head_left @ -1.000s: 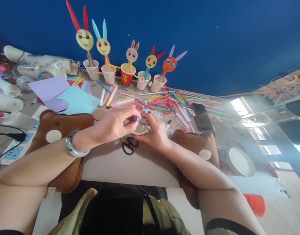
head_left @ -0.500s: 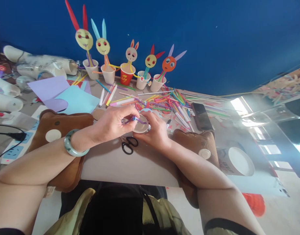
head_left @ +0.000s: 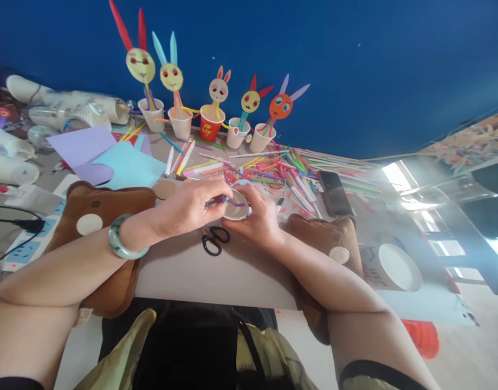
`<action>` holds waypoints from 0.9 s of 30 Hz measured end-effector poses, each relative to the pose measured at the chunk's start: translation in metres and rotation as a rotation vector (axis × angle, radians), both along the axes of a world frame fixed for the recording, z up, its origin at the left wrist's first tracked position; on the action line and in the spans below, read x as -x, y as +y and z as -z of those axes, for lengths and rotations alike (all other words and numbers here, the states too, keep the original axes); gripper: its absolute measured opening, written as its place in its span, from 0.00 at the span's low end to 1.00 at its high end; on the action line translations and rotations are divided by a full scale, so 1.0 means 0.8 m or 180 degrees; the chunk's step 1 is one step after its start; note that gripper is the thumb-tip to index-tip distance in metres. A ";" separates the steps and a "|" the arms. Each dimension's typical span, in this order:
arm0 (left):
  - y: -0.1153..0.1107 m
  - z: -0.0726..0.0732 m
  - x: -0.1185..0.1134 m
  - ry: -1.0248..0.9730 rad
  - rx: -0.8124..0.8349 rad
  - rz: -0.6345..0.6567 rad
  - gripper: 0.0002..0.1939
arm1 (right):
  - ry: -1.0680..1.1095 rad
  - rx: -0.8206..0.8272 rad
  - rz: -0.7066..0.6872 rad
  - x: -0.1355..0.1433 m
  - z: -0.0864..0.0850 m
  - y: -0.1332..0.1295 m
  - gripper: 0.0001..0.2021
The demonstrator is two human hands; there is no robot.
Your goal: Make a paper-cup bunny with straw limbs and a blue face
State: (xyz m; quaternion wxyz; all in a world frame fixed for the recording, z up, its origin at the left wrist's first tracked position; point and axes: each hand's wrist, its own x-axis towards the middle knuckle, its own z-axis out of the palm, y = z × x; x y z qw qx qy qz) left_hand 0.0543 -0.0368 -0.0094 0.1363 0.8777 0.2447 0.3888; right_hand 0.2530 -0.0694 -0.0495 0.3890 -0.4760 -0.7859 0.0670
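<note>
Near the middle of the table, my right hand (head_left: 259, 216) is wrapped round a small white paper cup (head_left: 234, 211), its opening tilted toward me. My left hand (head_left: 192, 203), with a jade-coloured bangle at the wrist, pinches a thin purple strip (head_left: 235, 203) whose end reaches over the cup's opening. Just below the hands lie black-handled scissors (head_left: 212, 244). Behind, five cups hold paper rabbit figures, among them an orange-faced one (head_left: 280, 106) and a pink-eared one in a red cup (head_left: 210, 129).
Brown cushions (head_left: 118, 203) lie under or beside both forearms. Coloured sticks (head_left: 269, 168), a dark phone (head_left: 334, 189) and purple and blue paper (head_left: 130, 162) lie behind the hands. A power strip (head_left: 25, 249) is at left, a large paper bucket (head_left: 399, 267) at right.
My left hand has turned slightly, and the purple strip now lies lower and flatter across the cup's opening. My right hand has barely moved with the cup.
</note>
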 end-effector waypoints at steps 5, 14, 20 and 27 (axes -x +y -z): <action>0.004 0.009 0.000 -0.0070 0.0009 -0.0059 0.06 | 0.0072 0.0106 0.0030 -0.002 0.001 0.001 0.20; 0.015 0.016 -0.001 -0.0492 0.0074 -0.0122 0.18 | 0.0333 0.0564 0.0108 -0.003 -0.010 0.012 0.24; 0.038 0.022 0.011 -0.0482 0.0855 0.0349 0.40 | 0.0763 0.0968 0.0075 -0.003 -0.013 0.015 0.24; 0.047 0.030 0.014 0.0062 0.1589 0.0481 0.52 | 0.1028 0.1305 -0.0213 -0.002 -0.014 0.021 0.31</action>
